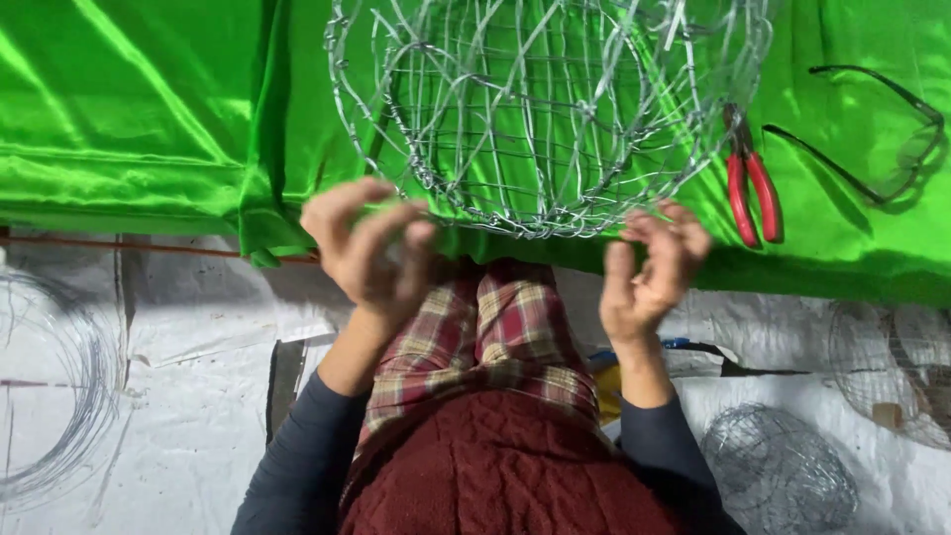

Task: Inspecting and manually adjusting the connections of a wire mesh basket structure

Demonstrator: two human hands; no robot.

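While both hands work its near rim, the wire basket (545, 119) lies on the green cloth (139, 109), mesh woven round and seemingly near done, rim twist apparently left. Left hand (369, 253) curls its fingers on the rim wire; right hand (654, 272) pinches the rim edge. Basket holds nothing; red pliers (753, 188) and glasses (872, 139) beside it, another wire ball (778, 471) on the floor

Bright, even light from above. Strong glare streaks on the shiny green cloth (149, 119), upper left nearly blown out. Soft shadow under the table edge onto the white floor sheet (198, 396). Hands (371, 253) slightly motion-blurred, fingers smeared. Wire basket (545, 109) reasonably sharp. Mild softness toward corners; wire coil (59, 386) at left faint, low contrast.
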